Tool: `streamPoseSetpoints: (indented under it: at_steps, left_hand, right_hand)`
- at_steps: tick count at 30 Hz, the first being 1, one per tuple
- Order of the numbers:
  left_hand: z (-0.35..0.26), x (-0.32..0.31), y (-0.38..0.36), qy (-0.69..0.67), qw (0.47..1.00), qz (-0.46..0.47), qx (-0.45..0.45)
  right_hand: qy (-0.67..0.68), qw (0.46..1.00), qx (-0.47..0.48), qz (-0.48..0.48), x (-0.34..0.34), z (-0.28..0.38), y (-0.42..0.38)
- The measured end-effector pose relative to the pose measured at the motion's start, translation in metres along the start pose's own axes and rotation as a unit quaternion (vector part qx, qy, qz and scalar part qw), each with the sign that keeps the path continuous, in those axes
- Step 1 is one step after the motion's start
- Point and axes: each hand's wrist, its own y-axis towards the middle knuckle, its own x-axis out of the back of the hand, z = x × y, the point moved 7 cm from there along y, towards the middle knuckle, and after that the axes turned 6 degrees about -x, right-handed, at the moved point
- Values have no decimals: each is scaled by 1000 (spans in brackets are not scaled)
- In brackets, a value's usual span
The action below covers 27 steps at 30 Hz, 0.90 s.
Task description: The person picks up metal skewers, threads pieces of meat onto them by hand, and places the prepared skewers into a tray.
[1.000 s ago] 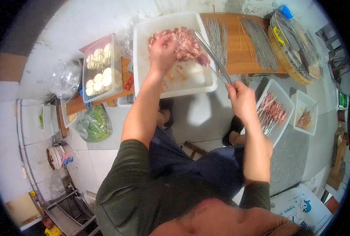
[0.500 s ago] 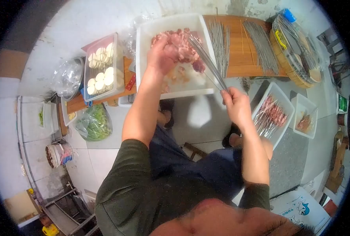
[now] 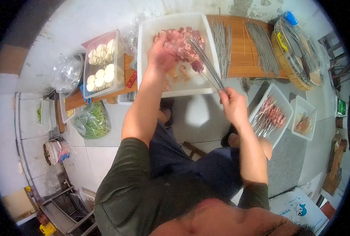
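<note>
Raw cut meat (image 3: 187,43) is heaped at the far side of a white plastic tub (image 3: 143,27). My left hand (image 3: 161,55) is in this heap, its fingers curled against a piece of meat and partly hidden. Several metal skewers (image 3: 208,61) are gripped at their near ends by my right hand (image 3: 234,104), just outside the tub's near right corner. They slant up and left over the tub, their far ends at the meat. A darker red chunk of meat (image 3: 197,66) is on one thinner skewer, apart from the bundle.
Loose metal skewers (image 3: 261,47) lie on the wooden table (image 3: 238,59), beside a basket (image 3: 281,51) holding more. At right are a tub of skewered meat (image 3: 275,114) and a smaller tub (image 3: 301,102). At left stand a box of skewered white slices (image 3: 104,70) and bagged greens (image 3: 92,122).
The view has shifted slightly. Both hands stay in nearly the same places, and the skewers keep about the same slant over the tub.
</note>
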Motion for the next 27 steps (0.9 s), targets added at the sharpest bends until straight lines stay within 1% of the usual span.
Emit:
streamPoseSetpoints:
  at_steps: [3, 6, 9, 12, 14, 16, 18, 21, 24, 27]
  left_hand:
    - [-3, -12, -7, 38, 994, -96, -24]
    - [-2, -11, -6, 35, 992, -119, -39]
    - [-2, -15, -9, 35, 991, -122, -42]
    - [-1, -16, -9, 52, 995, -78, -27]
    - [-1, -16, -10, 44, 993, -107, -28]
    - [0, -18, -10, 25, 993, -110, -33]
    - [1, -22, -10, -5, 995, -86, -44]
    - [0, -13, -5, 25, 995, -76, -62]
    - [0, -16, -8, -9, 992, -97, -78]
    - [-1, -17, -9, -2, 987, -117, -105]
  right_hand:
    - [-6, 1000, -5, -7, -1, 3, 0]
    - [-12, 1000, -3, -10, -1, 2, 0]
    - [-17, 1000, -4, -9, -4, 0, 0]
    - [-3, 1000, -13, 1, -6, 0, 1]
    - [5, 1000, -8, -3, -8, 0, 2]
    - [5, 1000, 11, -21, -10, -1, 2]
    - [-2, 1000, 12, -20, -13, -4, 3]
    - [-1, 1000, 6, -21, -17, -5, 3]
    - [6, 1000, 5, -26, -20, -4, 3]
    - [10, 999, 5, -33, -23, -3, 4]
